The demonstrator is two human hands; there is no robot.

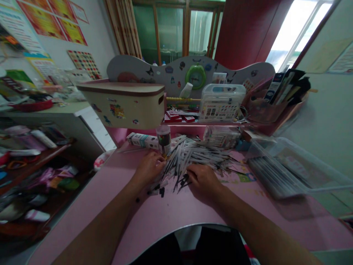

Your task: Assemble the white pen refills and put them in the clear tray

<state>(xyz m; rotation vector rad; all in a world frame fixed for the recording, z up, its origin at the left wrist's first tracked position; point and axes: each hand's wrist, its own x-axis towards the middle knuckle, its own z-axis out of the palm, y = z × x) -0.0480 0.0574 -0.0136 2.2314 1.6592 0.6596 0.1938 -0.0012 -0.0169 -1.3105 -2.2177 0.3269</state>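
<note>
A heap of slim whitish sticks (pixel 190 152) with dark tips, resembling pen refills, lies spread on the pink desk (pixel 171 217). My left hand (pixel 150 167) is at the heap's left edge, fingers curled together; what they hold, if anything, is hidden. At the heap's front right, my right hand (pixel 203 179) is closed, thumb against the fingers, beside dark stick ends (pixel 185 180). I cannot make out what it grips. Small black caps (pixel 161 191) lie on the desk between my forearms. A clear cylindrical tub (pixel 164 139) stands just behind my left hand.
Right of the heap sits a clear plastic bin (pixel 311 165) with a bundle of grey sticks (pixel 271 176). A long printed box (pixel 142 140) and a clear case (pixel 222 137) lie at the back. On the shelf are a lidded cream box (pixel 124 106) and a green clock (pixel 195 77).
</note>
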